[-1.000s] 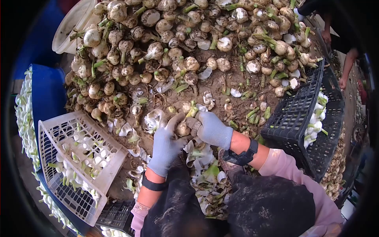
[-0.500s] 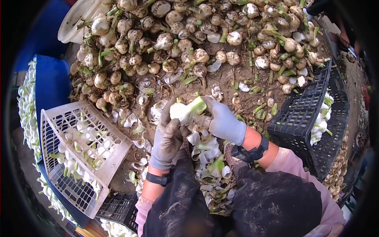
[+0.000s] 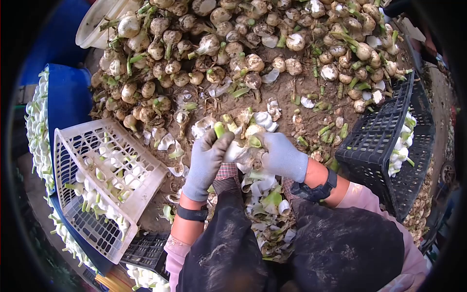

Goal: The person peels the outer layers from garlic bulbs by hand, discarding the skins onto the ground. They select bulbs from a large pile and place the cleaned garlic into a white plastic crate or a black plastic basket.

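Note:
My left hand (image 3: pixel 209 158), in a dirty grey glove, is closed around a garlic bulb (image 3: pixel 235 152). The bulb's white body shows to the right of the fingers, and its cut green stem (image 3: pixel 220 129) sticks up by the thumb. My right hand (image 3: pixel 283 155), gloved too, is closed beside it on papery garlic skin (image 3: pixel 251 159) that hangs between the hands; its fingertips are partly hidden. Just beyond the hands, more garlic and white peel (image 3: pixel 265 120) lie on the ground. Peelings (image 3: pixel 265 194) are piled below, between my legs.
A big heap of soil-stained garlic (image 3: pixel 233 36) spreads ahead. A tilted white crate (image 3: pixel 138 168) of clean bulbs stands at left, by a blue container (image 3: pixel 68 104). On the right is a black crate (image 3: pixel 372 131) with clean bulbs. Cut stems (image 3: pixel 327 129) litter the soil.
The bulb has turned over in my left hand, its stem now pointing up at the left instead of right. My right hand has moved slightly right and down, with loosened skin at its fingers.

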Motion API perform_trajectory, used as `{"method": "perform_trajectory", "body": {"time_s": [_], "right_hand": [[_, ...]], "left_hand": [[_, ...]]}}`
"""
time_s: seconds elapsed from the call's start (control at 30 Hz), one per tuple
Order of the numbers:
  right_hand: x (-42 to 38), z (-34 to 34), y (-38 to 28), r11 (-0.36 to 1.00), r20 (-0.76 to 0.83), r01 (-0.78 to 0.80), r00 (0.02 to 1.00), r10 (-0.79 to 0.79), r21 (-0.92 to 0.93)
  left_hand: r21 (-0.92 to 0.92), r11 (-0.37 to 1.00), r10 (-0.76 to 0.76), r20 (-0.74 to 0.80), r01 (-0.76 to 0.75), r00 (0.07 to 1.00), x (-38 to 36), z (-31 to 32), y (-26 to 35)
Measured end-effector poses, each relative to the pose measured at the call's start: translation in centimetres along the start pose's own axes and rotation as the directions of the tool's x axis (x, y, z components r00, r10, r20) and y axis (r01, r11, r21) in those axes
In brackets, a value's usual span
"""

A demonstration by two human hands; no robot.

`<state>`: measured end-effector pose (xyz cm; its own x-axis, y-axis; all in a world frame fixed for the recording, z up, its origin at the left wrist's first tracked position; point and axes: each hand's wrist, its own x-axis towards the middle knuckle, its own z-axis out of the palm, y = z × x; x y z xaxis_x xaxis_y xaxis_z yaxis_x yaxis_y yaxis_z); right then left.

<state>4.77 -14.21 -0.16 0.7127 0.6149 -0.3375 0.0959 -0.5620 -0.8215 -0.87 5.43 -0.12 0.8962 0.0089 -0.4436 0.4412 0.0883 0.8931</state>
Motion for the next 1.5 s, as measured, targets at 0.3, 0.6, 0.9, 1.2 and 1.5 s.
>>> {"method": "perform_trajectory", "body": {"time_s": [0.3,0.6,0.9,1.2,1.5], "right_hand": [[-4.1,-1.3,-3.4,0.931,0.791,0.218,0.602,0.108,-0.293],[2.4,0.0,4.3,0.816,0.131,0.053,0.991,0.028,-0.576],[2.1,-1.6,0.0,0.754,-0.118,0.011,0.989,0.088,0.657],[3.0,-2.4,-1.6,0.923,0.077,-0.203,0.979,0.188,0.326],[1.3,-1.6,-0.3,0.998,-0.153,-0.046,0.987,0.051,0.034]], "left_hand": [[-0.961,-0.149,0.341,-0.27,-0.231,0.901,-5.4,-7.9,5.5],[-0.556,0.823,0.022,-0.172,-0.115,0.985,-2.5,-0.5,4.3],[-0.277,0.961,-0.035,-0.153,-0.009,0.988,0.2,2.7,2.5],[0.529,0.794,0.398,-0.076,-0.302,0.914,0.2,2.4,0.9],[-0.642,0.767,-0.029,-0.035,0.0,0.999,-0.3,1.5,0.5]]}}
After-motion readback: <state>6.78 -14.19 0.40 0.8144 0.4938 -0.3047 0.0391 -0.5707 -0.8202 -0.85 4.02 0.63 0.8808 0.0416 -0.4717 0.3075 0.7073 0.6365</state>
